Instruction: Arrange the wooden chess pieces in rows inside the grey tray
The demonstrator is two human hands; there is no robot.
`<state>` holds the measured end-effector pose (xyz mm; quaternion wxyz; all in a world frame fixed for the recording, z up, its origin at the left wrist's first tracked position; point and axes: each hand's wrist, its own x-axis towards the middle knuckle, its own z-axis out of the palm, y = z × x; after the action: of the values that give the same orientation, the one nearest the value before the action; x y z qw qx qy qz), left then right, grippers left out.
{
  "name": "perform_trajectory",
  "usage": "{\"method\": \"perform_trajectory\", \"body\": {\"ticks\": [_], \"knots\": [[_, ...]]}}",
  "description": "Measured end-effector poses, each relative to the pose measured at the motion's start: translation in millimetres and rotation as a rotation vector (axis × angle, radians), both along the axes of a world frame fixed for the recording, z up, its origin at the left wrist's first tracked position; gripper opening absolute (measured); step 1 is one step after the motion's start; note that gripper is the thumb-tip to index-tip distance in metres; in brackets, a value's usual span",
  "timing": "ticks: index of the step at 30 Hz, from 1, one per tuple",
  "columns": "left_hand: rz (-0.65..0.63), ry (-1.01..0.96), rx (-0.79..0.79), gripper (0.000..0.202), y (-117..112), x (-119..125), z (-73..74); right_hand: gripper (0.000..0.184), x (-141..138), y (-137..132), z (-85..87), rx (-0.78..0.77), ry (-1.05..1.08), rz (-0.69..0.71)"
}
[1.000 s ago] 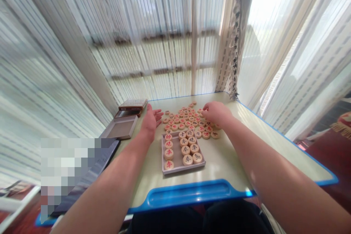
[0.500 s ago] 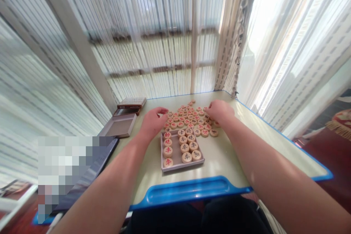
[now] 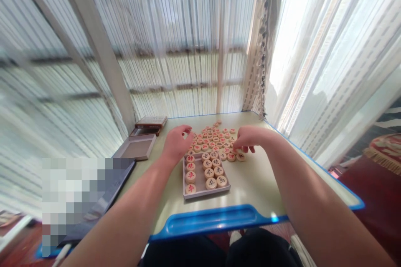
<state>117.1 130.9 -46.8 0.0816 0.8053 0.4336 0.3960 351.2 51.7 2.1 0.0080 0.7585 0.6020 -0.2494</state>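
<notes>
Round wooden Chinese chess pieces (image 3: 216,139) with red and black characters lie face up in a loose cluster. In front of them stands a shallow white box (image 3: 206,195). Red-marked pieces (image 3: 191,177) form a column along its left side, and black-marked pieces (image 3: 209,173) fill two columns on its right, with a bare strip between. My left hand (image 3: 178,145) hovers at the cluster's left edge, thumb and forefinger apart, holding nothing visible. At the right edge, my right hand (image 3: 254,138) reaches down with bent fingers, its fingertips closed at a piece they partly hide.
An open shallow tray (image 3: 138,147) and flat boxes (image 3: 151,122) sit at the back left of the blue-edged table (image 3: 260,183). A dark tablet-like device (image 3: 120,183), partly pixelated, lies left of my forearm. Sheer curtains (image 3: 188,29) hang behind.
My right hand has come nearer to me, from the cluster's far right to its near right edge, fingers now pointing down. My left hand stays about where it was. The view has shifted slightly.
</notes>
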Motion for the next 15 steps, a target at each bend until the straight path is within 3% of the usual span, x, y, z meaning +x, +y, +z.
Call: {"method": "perform_trajectory", "body": {"ticks": [7,15], "knots": [[-0.019,0.054,0.173,0.023,-1.8,1.2,2.6,0.022,-6.3,-2.1,1.0,-0.100,0.001,0.041],[-0.007,0.050,0.170,0.022,-1.3,-4.6,1.7,0.023,-11.8,2.1,-9.1,0.011,-0.028,-0.033]]}}
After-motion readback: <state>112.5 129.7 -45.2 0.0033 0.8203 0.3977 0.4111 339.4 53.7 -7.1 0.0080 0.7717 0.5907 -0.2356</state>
